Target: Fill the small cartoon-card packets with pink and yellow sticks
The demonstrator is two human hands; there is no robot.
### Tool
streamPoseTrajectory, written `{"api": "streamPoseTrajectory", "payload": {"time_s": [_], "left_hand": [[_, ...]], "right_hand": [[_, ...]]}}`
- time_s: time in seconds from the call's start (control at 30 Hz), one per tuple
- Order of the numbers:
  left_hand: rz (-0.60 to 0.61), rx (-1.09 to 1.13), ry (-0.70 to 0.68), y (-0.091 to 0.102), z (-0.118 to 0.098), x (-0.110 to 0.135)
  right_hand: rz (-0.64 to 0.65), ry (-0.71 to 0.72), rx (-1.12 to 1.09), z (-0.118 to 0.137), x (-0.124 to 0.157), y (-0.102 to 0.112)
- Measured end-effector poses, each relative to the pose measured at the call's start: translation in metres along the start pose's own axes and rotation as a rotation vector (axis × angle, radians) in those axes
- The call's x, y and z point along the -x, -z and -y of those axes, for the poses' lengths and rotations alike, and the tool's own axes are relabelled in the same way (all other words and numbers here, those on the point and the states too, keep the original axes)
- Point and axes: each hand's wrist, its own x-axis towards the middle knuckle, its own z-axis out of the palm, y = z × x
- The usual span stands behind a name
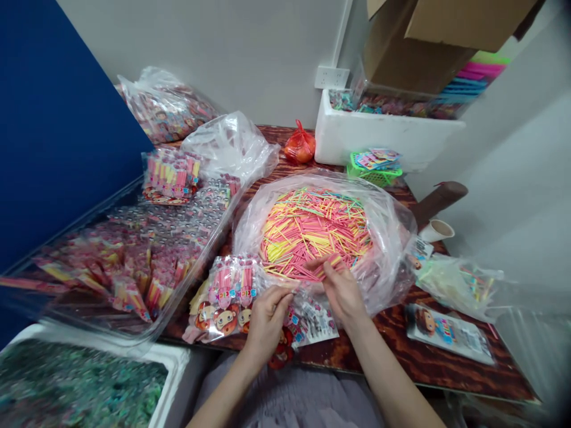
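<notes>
A big clear plastic bag (388, 238) lies open on the wooden table, filled with a heap of thin pink, yellow and green sticks (312, 229). My right hand (341, 291) reaches into the near edge of the heap, its fingers pinched on a few sticks. My left hand (267, 315) is just left of it, fingers curled and closed around a small clear packet at the bag's rim. A stack of filled cartoon-printed packets (225, 297) lies directly left of my left hand. More printed packets (314, 321) lie under and between my hands.
A large clear tray (134, 261) of filled packets takes up the left. White foam boxes stand at the back right (383, 134) and bottom left (169, 362). A green basket (375, 166), a red bag (300, 145), a paper cup (439, 230) and loose packets (450, 333) lie around.
</notes>
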Motion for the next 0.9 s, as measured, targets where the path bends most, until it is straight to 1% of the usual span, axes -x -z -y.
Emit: {"api": "streamPoseTrajectory", "payload": {"time_s": [0.07, 0.17, 0.23, 0.3, 0.4, 0.5, 0.63, 0.7, 0.8, 0.9], "left_hand": [[0.009, 0.039, 0.024, -0.002, -0.001, 0.0], [0.008, 0.09, 0.071, -0.003, -0.001, 0.001], [-0.007, 0.123, 0.115, -0.001, 0.0, 0.002], [-0.02, 0.171, 0.168, 0.0, 0.001, 0.003], [-0.014, 0.234, 0.216, 0.0, 0.001, 0.003], [0.015, 0.259, 0.217, -0.002, 0.001, 0.002], [0.071, 0.269, 0.204, -0.002, -0.001, 0.002], [0.086, 0.278, 0.208, -0.001, -0.003, 0.002], [0.072, 0.331, 0.241, 0.0, -0.005, 0.002], [0.033, 0.415, 0.309, -0.001, -0.005, 0.003]], "right_hand": [[0.04, -0.045, -0.214, 0.013, -0.006, -0.011], [0.103, -0.128, -0.361, 0.024, -0.006, -0.029], [0.151, -0.188, -0.361, 0.024, 0.0, -0.036], [0.185, -0.234, -0.318, 0.021, 0.007, -0.039], [0.173, -0.265, -0.217, 0.018, 0.015, -0.037], [0.145, -0.273, -0.158, 0.021, 0.017, -0.034], [0.11, -0.305, -0.229, 0.029, 0.011, -0.03], [0.119, -0.314, -0.272, 0.031, 0.008, -0.03], [0.145, -0.302, -0.306, 0.027, 0.006, -0.034], [0.146, -0.283, -0.278, 0.021, 0.011, -0.04]]}}
